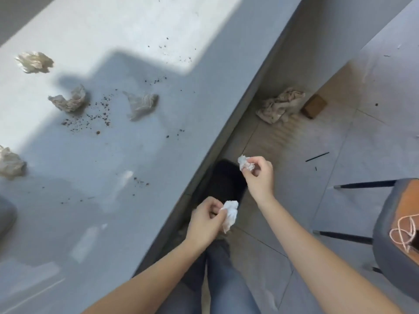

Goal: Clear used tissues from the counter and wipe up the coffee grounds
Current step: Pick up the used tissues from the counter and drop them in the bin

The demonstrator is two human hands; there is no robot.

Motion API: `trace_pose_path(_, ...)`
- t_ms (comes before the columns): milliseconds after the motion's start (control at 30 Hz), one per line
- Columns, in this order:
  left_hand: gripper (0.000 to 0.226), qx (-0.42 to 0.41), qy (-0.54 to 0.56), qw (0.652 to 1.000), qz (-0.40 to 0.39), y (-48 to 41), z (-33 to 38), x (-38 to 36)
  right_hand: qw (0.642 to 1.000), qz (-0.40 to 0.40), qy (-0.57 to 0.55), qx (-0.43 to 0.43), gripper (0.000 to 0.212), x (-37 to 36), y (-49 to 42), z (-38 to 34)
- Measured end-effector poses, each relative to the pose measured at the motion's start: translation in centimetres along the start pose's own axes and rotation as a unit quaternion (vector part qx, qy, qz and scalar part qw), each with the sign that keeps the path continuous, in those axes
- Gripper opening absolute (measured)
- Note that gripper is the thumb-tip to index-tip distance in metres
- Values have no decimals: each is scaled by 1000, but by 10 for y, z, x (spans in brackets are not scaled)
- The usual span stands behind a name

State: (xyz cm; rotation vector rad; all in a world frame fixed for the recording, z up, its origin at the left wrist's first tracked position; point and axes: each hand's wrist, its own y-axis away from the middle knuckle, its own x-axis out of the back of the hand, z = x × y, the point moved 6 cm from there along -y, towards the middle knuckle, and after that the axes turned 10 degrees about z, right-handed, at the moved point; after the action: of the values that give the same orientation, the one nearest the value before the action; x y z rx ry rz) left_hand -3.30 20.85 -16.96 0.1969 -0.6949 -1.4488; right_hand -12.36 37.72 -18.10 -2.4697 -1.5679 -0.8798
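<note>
The right hand point(258, 175) is pinched shut on a small white tissue wad point(246, 163), thumb and forefinger nipping it at its near side so most of the ball sticks out past the fingertips, up and to the left. The left hand point(205, 219) likewise grips a second tissue point(230, 215) between thumb and curled fingers; this one is looser and longer, held at its upper end and hanging with its long axis running down and slightly toward the person. Both hands are off the counter, over the floor, and between and just beyond them sits a dark opening that looks like a bin point(226, 180), the right hand's wad at its far right edge. Such paper should weigh almost nothing, crush freely and tear if damp, so a light pinch anywhere on the bulk holds it, and it will likely drop slowly and drift once let go. Out to the left of both hands, on the grey counter point(158, 166), four more crumpled tissues lie well apart: one point(141, 105) nearest the counter edge, with a tail pointing up-left, one point(69, 100) beside the thickest scatter of coffee grounds point(90, 118), one point(34, 62) farthest off, and one point(11, 163) at the frame's left edge. Pinch each at its highest fold. The grounds are loose specks and would smear rather than lift.
</note>
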Motion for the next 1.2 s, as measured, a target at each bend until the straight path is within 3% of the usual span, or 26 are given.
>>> trace_pose_path(100,8,134,12,988,75,-30,-50,-12,998,-25,26,-46,11,-10,0,44)
trace_pose_path(200,18,186,23,977,101,-53,-73,-27,996,-35,50,-71,12,-23,-2,75)
trace_pose_path(267,26,208,24,976,53,-66,-80,-44,993,-51,63,-90,23,-32,-2,91)
trace_pose_path(367,59,240,-32,969,-58,-79,-92,-62,983,-98,80,-137,49,-43,4,113)
trace_pose_path(433,65,233,-48,967,-88,-83,-92,-66,978,-110,79,-160,55,-45,9,124)
trace_pose_path(533,64,186,-52,977,-91,-84,-83,-66,977,-97,72,-174,55,-42,14,130)
trace_pose_path(667,64,113,-134,981,-86,-84,-64,-64,982,-77,54,-163,54,-36,8,112)
trace_pose_path(867,67,43,-135,983,-117,-78,-17,-65,992,-64,77,-82,54,-29,-4,61)
trace_pose_path(967,63,-105,-109,985,-77,-54,40,-46,999,-29,45,8,53,-4,2,5)
trace_pose_path(1067,56,-288,-143,947,-15,-35,88,-39,999,-21,-11,41,52,8,1,-24)
trace_pose_path(1133,55,-356,-153,921,22,-20,115,-24,996,-23,-54,71,58,20,8,-50)
trace_pose_path(1200,56,-392,-168,903,57,-8,137,-7,988,-13,-32,152,49,27,13,-80)
